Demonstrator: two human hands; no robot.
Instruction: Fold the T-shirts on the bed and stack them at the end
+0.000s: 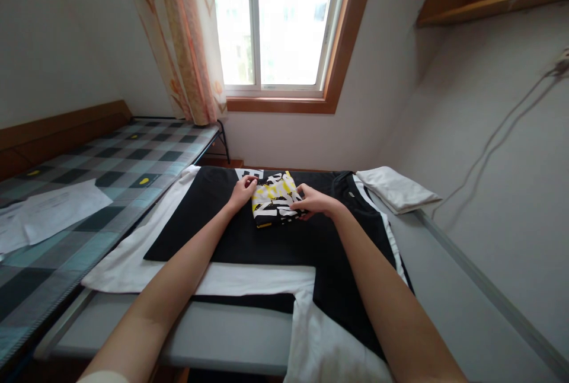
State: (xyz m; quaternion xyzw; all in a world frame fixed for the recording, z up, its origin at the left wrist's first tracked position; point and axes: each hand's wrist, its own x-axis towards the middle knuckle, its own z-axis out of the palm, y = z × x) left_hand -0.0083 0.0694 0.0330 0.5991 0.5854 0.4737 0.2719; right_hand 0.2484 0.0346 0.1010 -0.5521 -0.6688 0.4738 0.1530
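A folded cloth bundle (275,198) with a black, white and yellow print lies over a spread black T-shirt (267,246). My left hand (242,191) is at the bundle's left edge, its fingers curled against it. From the right side, my right hand (313,200) grips the bundle between thumb and fingers. White fabric (262,278) shows beneath the black shirt, and a white sleeve hangs over the table's near edge. Part of a white print on the black shirt shows behind my left hand.
A folded white cloth (398,188) sits at the table's (231,332) far right corner. On the left is a bed with a checked cover (133,160) and papers (57,211). A window, a curtain (186,39), a wall shelf (493,6) and a hanging cable (489,140) surround the table.
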